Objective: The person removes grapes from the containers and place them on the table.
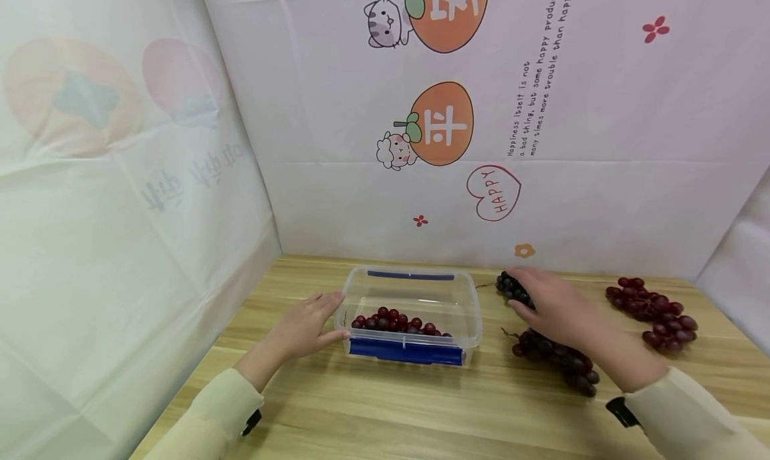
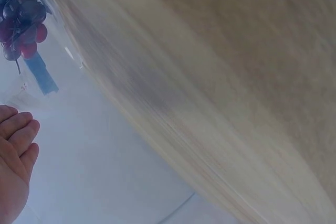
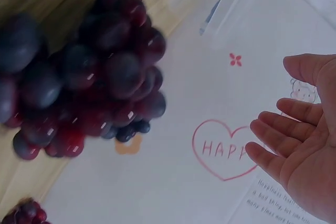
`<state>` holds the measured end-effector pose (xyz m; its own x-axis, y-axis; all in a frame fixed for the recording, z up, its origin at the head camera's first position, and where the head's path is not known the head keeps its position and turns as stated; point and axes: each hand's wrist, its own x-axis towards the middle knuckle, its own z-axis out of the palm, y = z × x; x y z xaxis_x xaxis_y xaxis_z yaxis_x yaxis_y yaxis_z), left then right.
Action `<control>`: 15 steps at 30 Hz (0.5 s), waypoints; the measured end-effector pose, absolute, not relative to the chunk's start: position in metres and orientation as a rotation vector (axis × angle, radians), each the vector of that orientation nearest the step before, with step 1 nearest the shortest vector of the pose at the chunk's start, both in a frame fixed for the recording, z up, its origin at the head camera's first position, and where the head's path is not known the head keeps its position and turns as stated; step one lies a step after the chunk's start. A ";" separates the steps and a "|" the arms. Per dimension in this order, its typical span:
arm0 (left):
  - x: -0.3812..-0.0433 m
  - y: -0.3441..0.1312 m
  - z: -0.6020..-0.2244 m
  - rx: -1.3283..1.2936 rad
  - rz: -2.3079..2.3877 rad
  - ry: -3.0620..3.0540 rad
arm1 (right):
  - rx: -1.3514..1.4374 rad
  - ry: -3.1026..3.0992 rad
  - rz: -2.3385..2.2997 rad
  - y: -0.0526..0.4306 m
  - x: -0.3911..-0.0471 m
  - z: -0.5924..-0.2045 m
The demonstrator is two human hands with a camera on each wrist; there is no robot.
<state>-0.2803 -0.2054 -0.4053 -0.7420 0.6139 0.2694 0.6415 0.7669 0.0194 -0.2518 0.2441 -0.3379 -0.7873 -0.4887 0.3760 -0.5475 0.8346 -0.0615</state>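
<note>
My left hand touches the left side of a clear plastic box with blue clips, its fingers along the rim. Inside the box lies a bunch of red grapes. My right hand reaches over a small bunch of black grapes, partly covering it in the head view. In the right wrist view the same hand shows spread, loosely bent fingers with nothing between them. Below the right forearm lies a bunch of dark red grapes, which looms large in the right wrist view.
Another bunch of red grapes lies at the right of the wooden table. A white printed cloth hangs behind the table, and a white sheet closes off the left side.
</note>
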 end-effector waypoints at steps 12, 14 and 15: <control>-0.281 -0.205 -0.404 -1.000 -0.084 -2.668 | 0.882 -2.652 0.235 0.205 -0.264 -0.339; -0.281 -0.205 -0.404 -1.000 -0.081 -2.665 | 0.906 -2.651 0.246 0.197 -0.267 -0.340; -0.280 -0.205 -0.403 -1.000 -0.077 -2.665 | 0.915 -2.652 0.252 0.194 -0.269 -0.340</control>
